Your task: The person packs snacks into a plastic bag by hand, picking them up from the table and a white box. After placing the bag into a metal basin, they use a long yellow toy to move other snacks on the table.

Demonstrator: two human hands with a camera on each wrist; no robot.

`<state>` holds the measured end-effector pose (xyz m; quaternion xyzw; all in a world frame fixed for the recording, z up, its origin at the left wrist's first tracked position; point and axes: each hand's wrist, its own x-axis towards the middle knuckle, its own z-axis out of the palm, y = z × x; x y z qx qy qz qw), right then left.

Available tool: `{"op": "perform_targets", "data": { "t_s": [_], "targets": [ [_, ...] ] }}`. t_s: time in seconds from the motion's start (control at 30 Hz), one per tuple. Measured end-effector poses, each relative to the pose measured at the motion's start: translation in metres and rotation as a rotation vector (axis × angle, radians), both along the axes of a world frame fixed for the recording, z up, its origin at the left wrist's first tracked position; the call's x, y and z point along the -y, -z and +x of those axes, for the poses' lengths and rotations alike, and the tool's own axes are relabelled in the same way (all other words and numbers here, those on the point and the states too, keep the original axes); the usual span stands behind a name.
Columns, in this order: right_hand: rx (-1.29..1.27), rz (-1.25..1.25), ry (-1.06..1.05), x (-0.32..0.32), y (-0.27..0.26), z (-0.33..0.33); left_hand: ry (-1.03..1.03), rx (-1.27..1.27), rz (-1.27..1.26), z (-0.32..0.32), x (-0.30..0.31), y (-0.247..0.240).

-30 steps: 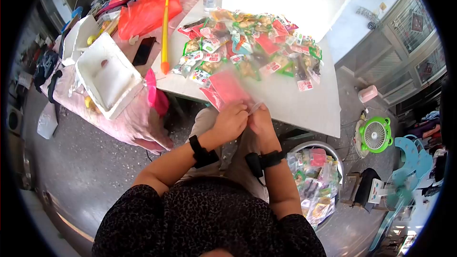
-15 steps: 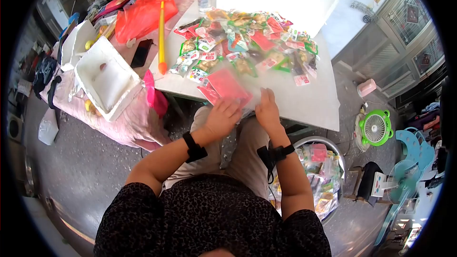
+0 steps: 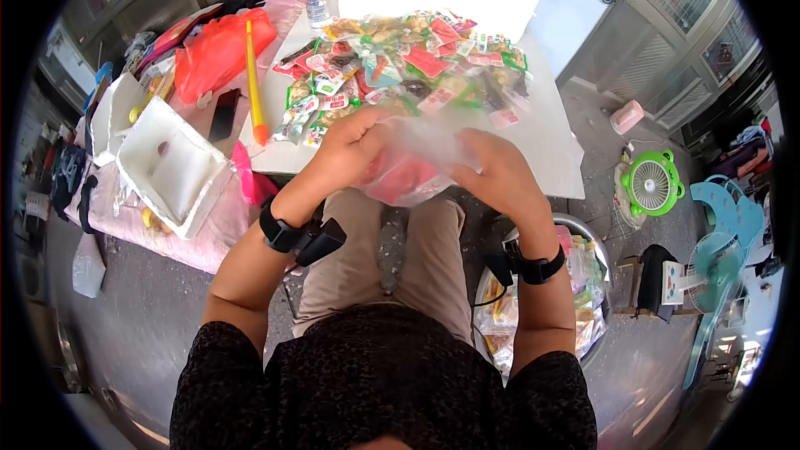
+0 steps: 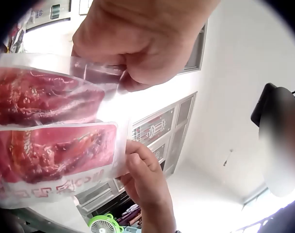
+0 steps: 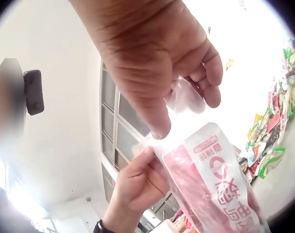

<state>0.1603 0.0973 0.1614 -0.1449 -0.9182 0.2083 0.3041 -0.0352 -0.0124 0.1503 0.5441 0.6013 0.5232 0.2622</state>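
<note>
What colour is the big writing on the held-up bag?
Pinkish-red writing, clearest in the right wrist view.

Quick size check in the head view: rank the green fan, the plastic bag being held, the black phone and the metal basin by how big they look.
Largest to smallest:
1. metal basin, though partly hidden
2. plastic bag
3. green fan
4. black phone
Apparent size only; the bag is nearer the camera than the fan.
</note>
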Motion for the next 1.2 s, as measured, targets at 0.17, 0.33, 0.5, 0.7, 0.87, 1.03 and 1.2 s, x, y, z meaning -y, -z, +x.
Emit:
{"op": "perform_targets", "data": {
  "t_s": [0.17, 0.33, 0.5, 0.7, 0.87, 1.03, 1.2],
  "targets": [
    [0.26, -0.03, -0.027, 0.024, -0.003, 0.028, 0.207, 0.213, -0.032, 0.042, 0.01, 0.006],
    [0.252, -0.084, 0.075, 0.046, 0.019, 0.062, 0.315, -0.096, 0.033, 0.051, 0.018, 0.034],
    [0.181, -0.276, 0.27, 0.037, 0.041, 0.126, 0.247, 0.016, -0.129, 0.025, 0.018, 0.072],
    [0.141, -0.755, 0.577, 0.015, 0.093, 0.221, 0.072, -0.33, -0.224, -0.015, 0.031, 0.138],
    [0.011, -0.831, 0.912, -0.012, 0.167, 0.317, 0.097, -0.609, -0.088, -0.026, 0.044, 0.156],
    [0.18, -0.464, 1.185, -0.028, 0.192, 0.393, 0.024, -0.74, -0.016, -0.024, 0.057, 0.174],
    [0.267, -0.271, 1.191, -0.027, 0.205, 0.403, -0.015, -0.76, -0.006, -0.018, 0.056, 0.173]
  ]
}}
